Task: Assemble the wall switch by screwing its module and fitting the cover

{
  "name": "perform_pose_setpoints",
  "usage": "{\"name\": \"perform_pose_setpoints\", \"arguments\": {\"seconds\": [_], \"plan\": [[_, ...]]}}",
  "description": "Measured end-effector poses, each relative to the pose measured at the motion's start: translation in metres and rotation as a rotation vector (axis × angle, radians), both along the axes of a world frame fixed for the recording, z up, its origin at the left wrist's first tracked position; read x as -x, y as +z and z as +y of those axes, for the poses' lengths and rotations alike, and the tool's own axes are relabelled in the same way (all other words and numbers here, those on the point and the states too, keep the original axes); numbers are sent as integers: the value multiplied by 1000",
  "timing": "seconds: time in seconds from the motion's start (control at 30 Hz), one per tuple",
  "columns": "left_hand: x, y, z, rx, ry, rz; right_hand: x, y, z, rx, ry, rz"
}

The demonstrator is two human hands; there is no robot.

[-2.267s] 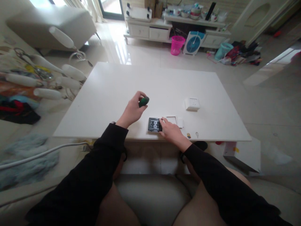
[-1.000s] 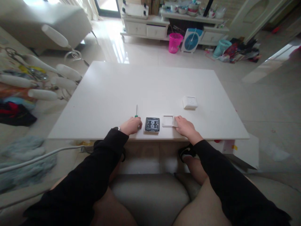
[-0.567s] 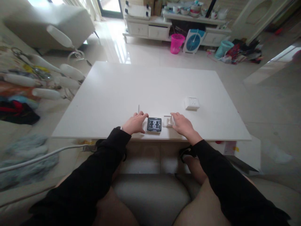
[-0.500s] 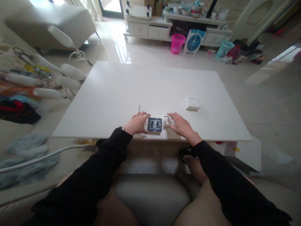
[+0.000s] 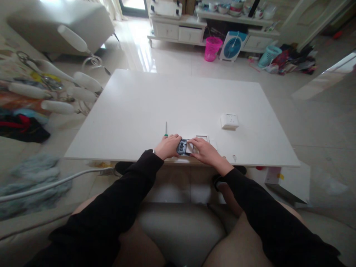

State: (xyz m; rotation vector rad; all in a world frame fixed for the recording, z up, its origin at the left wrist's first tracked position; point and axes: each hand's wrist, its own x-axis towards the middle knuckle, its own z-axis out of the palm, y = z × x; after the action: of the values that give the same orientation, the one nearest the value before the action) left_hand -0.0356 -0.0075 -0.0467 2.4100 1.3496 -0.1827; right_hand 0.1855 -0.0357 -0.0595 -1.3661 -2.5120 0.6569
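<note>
Observed in head view: square black plastic module [image 5: 182, 147] at near edge of white rectangular tabletop [image 5: 144, 107], gripped along left side by left hand [image 5: 168, 146]. Also observed: flat white rectangular plate [image 5: 189, 148] over module's right half, pinched in right hand [image 5: 206, 151].

Black base [image 5: 182, 147]: left edge lost behind left hand [image 5: 168, 145]
White plate [image 5: 189, 148]: right end under right hand [image 5: 204, 150]; seated or loose, cannot tell
Screwdriver [image 5: 166, 128]: most of green handle hidden by left hand
White frame [image 5: 202, 135]: lower part behind right hand
Tiny item [image 5: 224, 157]: partly covered at right wrist, too small to name
Socket box [image 5: 230, 120]: face markings too fine to read
Crockery [image 5: 236, 8]: cut by top edge, blurred
</note>
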Motion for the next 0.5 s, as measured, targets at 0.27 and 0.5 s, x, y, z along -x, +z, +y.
{"name": "perform_pose_setpoints", "arguments": {"seconds": [0.27,0.5], "plan": [[-1,2,-1,-13,1,12,-2,-8,2,3,0,90],[-3,3,-2,-16,-4,25,2,-7,2,-17,-46,65]]}}
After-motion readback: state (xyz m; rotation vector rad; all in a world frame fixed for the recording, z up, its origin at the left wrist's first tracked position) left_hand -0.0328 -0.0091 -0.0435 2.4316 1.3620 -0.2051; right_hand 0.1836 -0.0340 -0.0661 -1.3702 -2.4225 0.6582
